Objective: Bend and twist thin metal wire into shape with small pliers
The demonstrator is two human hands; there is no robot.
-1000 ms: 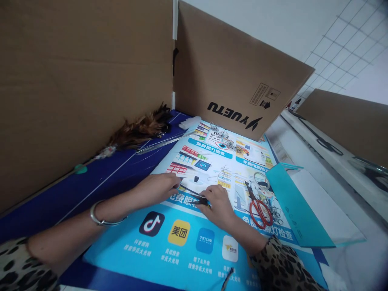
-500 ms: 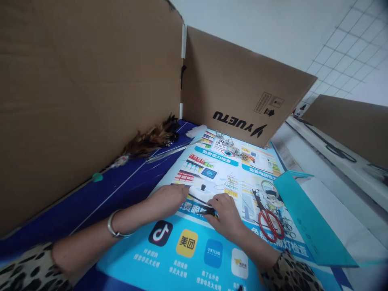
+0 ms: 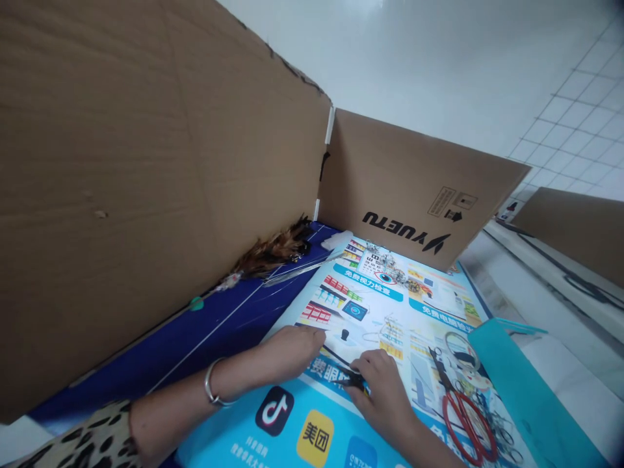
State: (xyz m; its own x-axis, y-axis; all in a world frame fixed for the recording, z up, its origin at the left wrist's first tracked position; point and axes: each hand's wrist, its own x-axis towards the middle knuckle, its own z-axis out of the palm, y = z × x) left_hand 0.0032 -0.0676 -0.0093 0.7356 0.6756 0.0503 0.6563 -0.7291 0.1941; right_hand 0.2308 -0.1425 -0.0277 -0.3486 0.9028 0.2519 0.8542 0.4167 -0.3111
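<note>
Strip [image 3: 338,361], thin and dark, lies on the poster [image 3: 429,305] toward the counter's [image 3: 195,344] near edge, between both hands. The right hand [image 3: 385,393] pinches its near end. The left hand [image 3: 292,354] rests palm down, fingers together, at its far end; I cannot tell whether it grips. Scissors [image 3: 465,422] lie just right.
</note>
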